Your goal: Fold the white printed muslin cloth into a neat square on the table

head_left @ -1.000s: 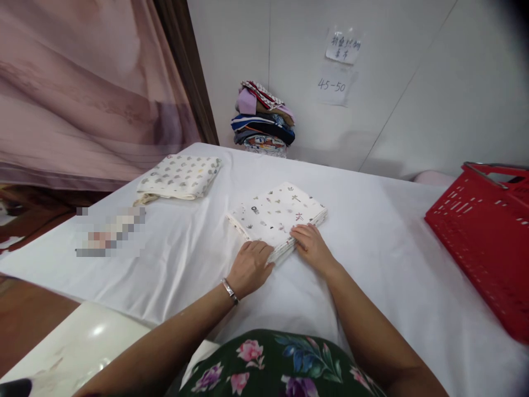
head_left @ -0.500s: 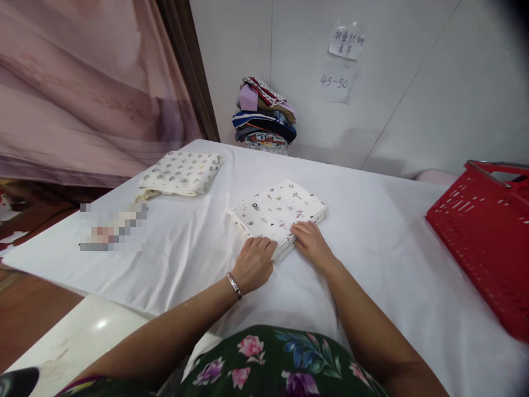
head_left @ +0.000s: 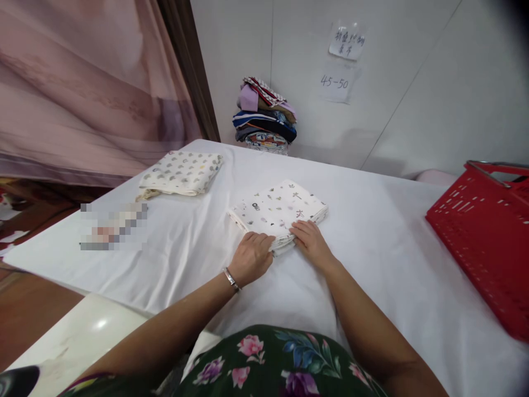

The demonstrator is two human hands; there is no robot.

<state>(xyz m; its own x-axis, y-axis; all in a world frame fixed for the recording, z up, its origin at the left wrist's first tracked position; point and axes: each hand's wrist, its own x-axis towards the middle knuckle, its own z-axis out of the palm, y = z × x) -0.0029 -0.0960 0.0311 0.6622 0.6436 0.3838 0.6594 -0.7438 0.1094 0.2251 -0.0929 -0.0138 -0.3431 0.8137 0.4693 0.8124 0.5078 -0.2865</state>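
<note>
A white folded cloth (head_left: 276,207) with small printed motifs lies in several layers on the white-covered table. At its near left corner, my left hand (head_left: 253,256) is closed, with the fingers curled over the layered edge. My right hand (head_left: 312,242) holds the near edge a little further right, its fingers on top and the thumb low at the side of the layers. Between the two hands the stacked edges of the cloth show. The underside of the cloth is hidden.
Another folded cloth (head_left: 182,173) with grey motifs lies at the back left, near a blurred-out item (head_left: 113,227). A red plastic basket (head_left: 487,237) stands at the right. Behind the table is a fabric pile (head_left: 264,116); a pink curtain (head_left: 82,82) hangs left.
My left hand has shifted slightly up and left at the corner of the cloth, and the near layers between the hands look a little different. My right hand has barely moved.
</note>
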